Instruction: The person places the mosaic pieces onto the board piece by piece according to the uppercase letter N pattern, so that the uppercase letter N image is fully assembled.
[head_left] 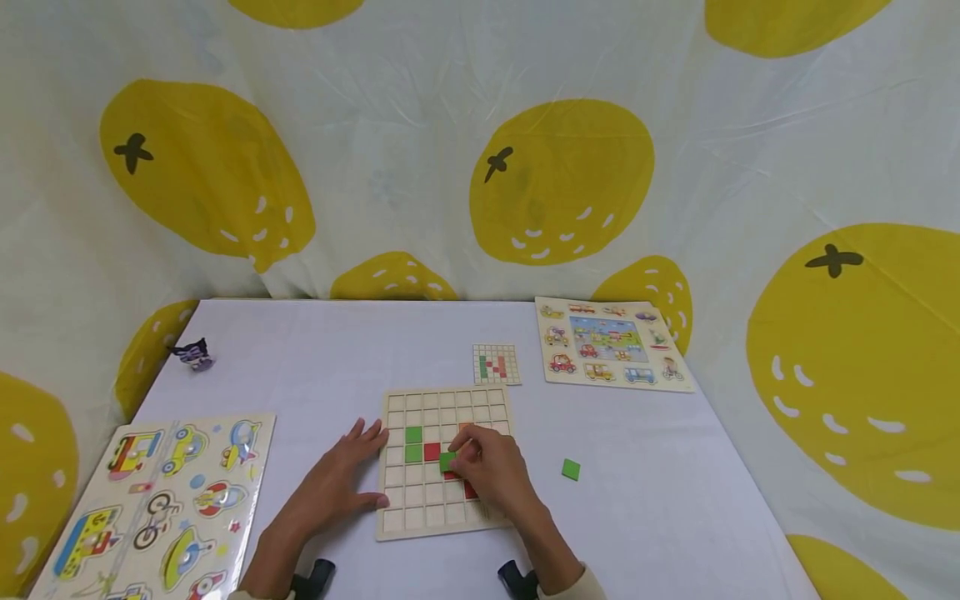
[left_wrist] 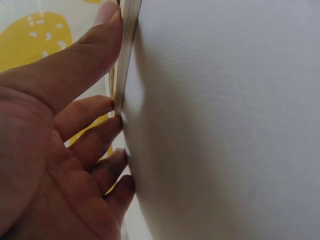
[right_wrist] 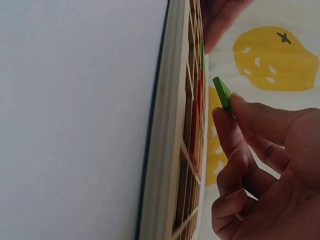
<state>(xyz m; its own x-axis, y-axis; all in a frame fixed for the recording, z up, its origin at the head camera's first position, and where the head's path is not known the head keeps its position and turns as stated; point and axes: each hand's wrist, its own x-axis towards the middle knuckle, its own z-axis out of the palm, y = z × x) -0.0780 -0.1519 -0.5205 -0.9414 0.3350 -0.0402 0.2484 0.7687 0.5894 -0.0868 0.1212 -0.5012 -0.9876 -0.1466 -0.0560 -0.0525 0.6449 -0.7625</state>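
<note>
A wooden grid board [head_left: 405,521] lies mid-table, with green, red and orange square tiles in some cells. My right hand [head_left: 495,471] pinches a green square tile [right_wrist: 223,94] between thumb and index finger, held just above the board. Two green tiles [head_left: 413,435] sit toward the board's left, and a red tile [head_left: 432,452] lies beside the lower one. My right hand partly hides other red tiles and an orange one. At the board's left edge, my left hand [head_left: 341,475] rests with fingers spread, thumb and fingertips touching the edge.
A loose green tile [head_left: 571,469] lies on the table right of the board. Behind the board is a small pattern card [head_left: 497,364]. A vehicle puzzle [head_left: 555,333] stands back right, another picture puzzle [head_left: 187,492] front left. A small dark purple object [head_left: 195,356] sits back left.
</note>
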